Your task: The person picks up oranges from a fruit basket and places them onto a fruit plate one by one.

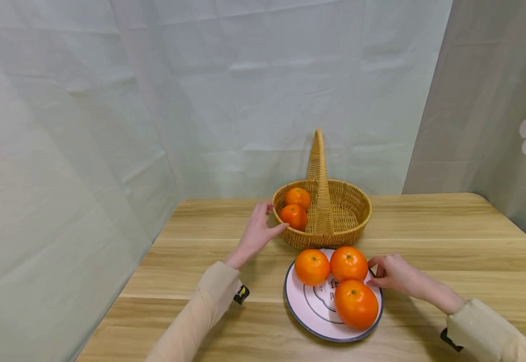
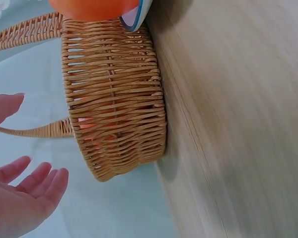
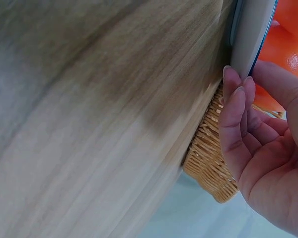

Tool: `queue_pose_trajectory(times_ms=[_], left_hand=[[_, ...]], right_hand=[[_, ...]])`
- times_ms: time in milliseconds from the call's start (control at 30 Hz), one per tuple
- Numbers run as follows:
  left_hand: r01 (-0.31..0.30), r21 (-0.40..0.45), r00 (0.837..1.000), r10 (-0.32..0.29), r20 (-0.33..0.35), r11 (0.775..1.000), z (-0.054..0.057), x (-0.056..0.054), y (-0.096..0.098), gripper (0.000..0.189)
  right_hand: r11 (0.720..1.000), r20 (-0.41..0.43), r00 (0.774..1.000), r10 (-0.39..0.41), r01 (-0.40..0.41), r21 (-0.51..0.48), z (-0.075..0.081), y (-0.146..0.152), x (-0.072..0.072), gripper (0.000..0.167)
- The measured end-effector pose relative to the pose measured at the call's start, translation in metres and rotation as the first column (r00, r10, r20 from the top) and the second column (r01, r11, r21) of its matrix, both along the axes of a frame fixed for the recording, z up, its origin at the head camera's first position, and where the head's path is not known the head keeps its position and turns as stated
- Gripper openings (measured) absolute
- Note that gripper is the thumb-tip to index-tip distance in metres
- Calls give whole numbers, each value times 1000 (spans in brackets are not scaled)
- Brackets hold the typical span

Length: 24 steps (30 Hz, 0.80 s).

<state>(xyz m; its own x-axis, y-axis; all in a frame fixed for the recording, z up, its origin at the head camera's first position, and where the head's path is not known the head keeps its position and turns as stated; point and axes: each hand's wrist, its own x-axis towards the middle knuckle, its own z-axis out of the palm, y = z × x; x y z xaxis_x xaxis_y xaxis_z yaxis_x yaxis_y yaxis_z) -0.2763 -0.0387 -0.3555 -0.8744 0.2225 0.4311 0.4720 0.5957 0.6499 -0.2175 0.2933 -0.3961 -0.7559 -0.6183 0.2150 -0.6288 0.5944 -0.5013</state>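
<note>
A wicker basket [image 1: 345, 237] with a tall arched handle stands at the back, holding two oranges [image 1: 294, 217] in its left half. My left hand [image 1: 259, 234] is at the basket's left rim, fingers spread and nothing in its grasp; the left wrist view shows the fingers [image 2: 47, 186] loosely bent beside the woven wall. In front of the basket is a white plate [image 1: 300, 306] with a dark blue rim, bearing three oranges [image 1: 356, 304]. At its right edge, my right hand [image 1: 403, 277] pinches the rim, thumb above and fingertips [image 3: 233, 101] underneath.
All this is on a wooden table [image 1: 453, 236]. Behind and to the left hangs a pale cloth backdrop [image 1: 245, 100], and a grey cloth [image 1: 471, 100] with a flower print hangs at the right. The plate's far edge sits close against the basket.
</note>
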Motion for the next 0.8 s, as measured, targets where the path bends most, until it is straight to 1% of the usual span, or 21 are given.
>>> queue_pose_trajectory(times_ms=[100, 400, 633, 733, 800], left_hand=[[-14, -12, 1000, 14, -7, 1000, 0, -3, 2, 56], [-26, -29, 999, 25, -33, 999, -1, -11, 9, 57], [6, -53, 999, -9, -52, 999, 0, -18, 14, 57], [4, -73, 998, -8, -63, 997, 2, -21, 15, 57], [0, -102, 997, -9, -81, 995, 3, -22, 16, 57]], right_hand=[[1000, -1, 1000, -3, 3, 3, -1, 1, -1, 24], [1000, 5, 1000, -8, 8, 13, -2, 1, -2, 24], [1000, 7, 1000, 2, -2, 5, 0, 1, 1, 25], [1000, 5, 1000, 0, 0, 10, 0, 1, 1, 25], [1000, 9, 1000, -2, 2, 16, 1, 0, 0, 25]])
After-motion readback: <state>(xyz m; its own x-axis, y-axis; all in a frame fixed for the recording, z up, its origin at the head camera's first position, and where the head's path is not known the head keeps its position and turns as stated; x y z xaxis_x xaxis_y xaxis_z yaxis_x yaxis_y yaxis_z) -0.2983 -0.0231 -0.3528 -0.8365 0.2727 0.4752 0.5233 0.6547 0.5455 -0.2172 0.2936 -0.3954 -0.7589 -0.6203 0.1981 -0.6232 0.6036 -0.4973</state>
